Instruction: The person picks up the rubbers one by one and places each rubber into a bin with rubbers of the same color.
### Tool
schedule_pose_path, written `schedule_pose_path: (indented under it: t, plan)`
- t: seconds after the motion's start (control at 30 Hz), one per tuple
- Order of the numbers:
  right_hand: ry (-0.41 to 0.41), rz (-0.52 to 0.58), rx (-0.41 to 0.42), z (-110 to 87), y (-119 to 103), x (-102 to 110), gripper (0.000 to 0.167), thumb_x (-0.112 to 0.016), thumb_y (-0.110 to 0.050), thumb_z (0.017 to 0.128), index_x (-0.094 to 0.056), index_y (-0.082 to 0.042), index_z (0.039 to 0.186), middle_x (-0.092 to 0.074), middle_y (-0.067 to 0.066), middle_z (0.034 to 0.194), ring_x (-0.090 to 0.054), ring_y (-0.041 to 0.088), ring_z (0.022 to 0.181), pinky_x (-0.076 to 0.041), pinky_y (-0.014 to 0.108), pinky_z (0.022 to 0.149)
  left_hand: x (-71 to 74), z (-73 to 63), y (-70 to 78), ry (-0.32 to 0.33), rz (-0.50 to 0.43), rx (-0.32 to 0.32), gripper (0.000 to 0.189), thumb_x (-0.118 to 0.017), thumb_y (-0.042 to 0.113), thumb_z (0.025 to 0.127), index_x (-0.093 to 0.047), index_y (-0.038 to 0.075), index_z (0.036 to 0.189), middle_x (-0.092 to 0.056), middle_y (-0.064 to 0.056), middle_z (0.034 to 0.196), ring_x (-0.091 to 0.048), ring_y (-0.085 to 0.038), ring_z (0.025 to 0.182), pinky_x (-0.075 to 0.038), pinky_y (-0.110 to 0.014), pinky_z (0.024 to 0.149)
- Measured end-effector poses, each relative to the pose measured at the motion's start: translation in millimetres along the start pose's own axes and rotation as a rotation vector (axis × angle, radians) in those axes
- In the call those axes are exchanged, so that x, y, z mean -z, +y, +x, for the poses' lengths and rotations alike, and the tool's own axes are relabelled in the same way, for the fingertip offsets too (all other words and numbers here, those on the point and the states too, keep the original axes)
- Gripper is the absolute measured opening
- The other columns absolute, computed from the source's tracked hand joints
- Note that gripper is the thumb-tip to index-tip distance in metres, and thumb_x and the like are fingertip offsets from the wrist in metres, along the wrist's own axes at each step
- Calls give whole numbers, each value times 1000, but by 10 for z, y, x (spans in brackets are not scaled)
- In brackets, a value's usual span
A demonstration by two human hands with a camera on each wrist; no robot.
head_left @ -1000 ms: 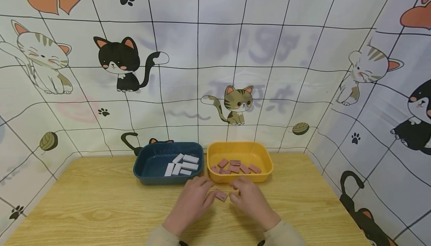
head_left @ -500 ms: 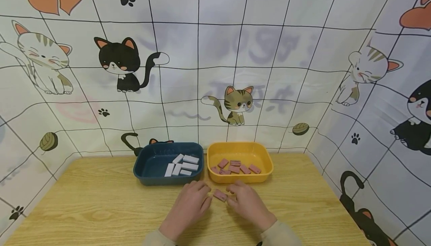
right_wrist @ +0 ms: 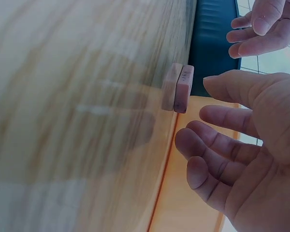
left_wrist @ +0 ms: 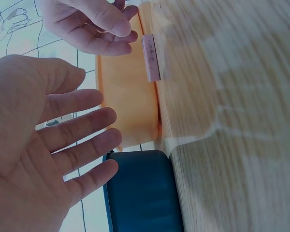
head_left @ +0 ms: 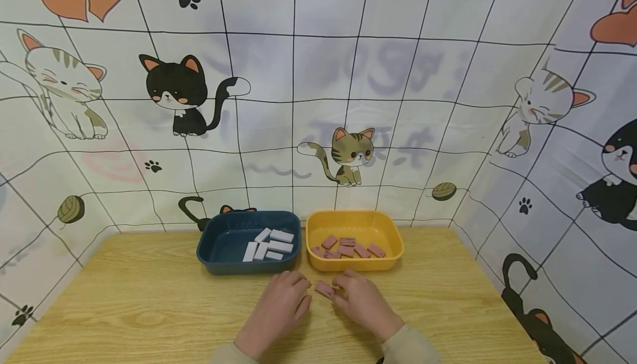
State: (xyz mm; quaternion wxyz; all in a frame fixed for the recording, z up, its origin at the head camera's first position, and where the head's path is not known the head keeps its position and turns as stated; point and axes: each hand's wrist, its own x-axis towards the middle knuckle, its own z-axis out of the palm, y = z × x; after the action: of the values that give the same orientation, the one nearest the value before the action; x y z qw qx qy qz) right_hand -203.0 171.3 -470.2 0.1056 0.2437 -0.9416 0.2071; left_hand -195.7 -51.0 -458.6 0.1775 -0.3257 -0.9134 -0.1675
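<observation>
A pink rectangular block (head_left: pixel 325 289) with dark marks on its face lies flat on the table in front of the yellow tray (head_left: pixel 354 265), between the hands. To its left is my left hand (head_left: pixel 281 301), its fingers spread and holding nothing in the left wrist view. My right hand (head_left: pixel 364 301) hovers close on the right with bent, loose fingers; a gap shows between them and the block (right_wrist: pixel 183 90) in the right wrist view. Several similar pink blocks (head_left: pixel 346 250) lie inside the yellow tray.
A dark blue tray (head_left: pixel 219 267) with several white blocks (head_left: pixel 281 246) stands left of the yellow one. Both trays sit at the back of the wooden table (head_left: pixel 139 303), near a cloth wall (head_left: pixel 269 126) printed with cats.
My left hand has drawn slightly left, away from the block. The right hand has shifted left and a little nearer the person. The block has slid very slightly left.
</observation>
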Motion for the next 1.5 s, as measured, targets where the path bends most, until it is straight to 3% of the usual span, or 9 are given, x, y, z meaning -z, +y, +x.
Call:
schedule_pose_path:
  t: [0.3, 0.63, 0.83, 1.2, 1.5]
  plan:
    - [-57, -16, -8, 25, 8, 9, 8, -77, -8, 84, -71, -7, 90, -55, -2, 82, -44, 4, 66, -42, 23, 58, -14, -14, 4, -4, 7, -13, 7, -75, 15, 91, -74, 10, 96, -64, 3, 95, -59, -17, 86, -50, -36, 74]
    - [-147, -42, -12, 69, 30, 9, 9, -78, -13, 85, -71, -9, 89, -54, -4, 81, -44, 5, 66, -41, 24, 59, -39, -20, 13, -37, -2, -4, 9, -75, 17, 92, -75, 11, 99, -64, 3, 96, -59, -16, 89, -51, -37, 78]
    - [-155, -59, 0, 112, 15, 7, 15, -80, -14, 84, -66, -14, 79, -51, -6, 78, -43, 5, 65, -39, 23, 58, -57, -16, 23, 6, 3, -43, 8, -76, 16, 91, -75, 11, 96, -64, 2, 94, -61, -17, 89, -52, -37, 79]
    - [-173, -99, 18, 191, -35, -12, 29, -81, -15, 86, -56, -16, 71, -44, -6, 73, -39, 6, 64, -35, 23, 57, -44, 8, 57, -68, -7, -28, 10, -74, 17, 93, -76, 10, 101, -67, 0, 98, -63, -18, 95, -53, -41, 88]
    - [-162, -79, 4, 219, -27, -17, 23, -80, -13, 87, -60, -15, 75, -48, -5, 76, -42, 7, 63, -39, 23, 58, -52, 1, 79, -43, 8, -44, 8, -73, 16, 92, -75, 10, 98, -67, 1, 98, -62, -17, 94, -53, -39, 85]
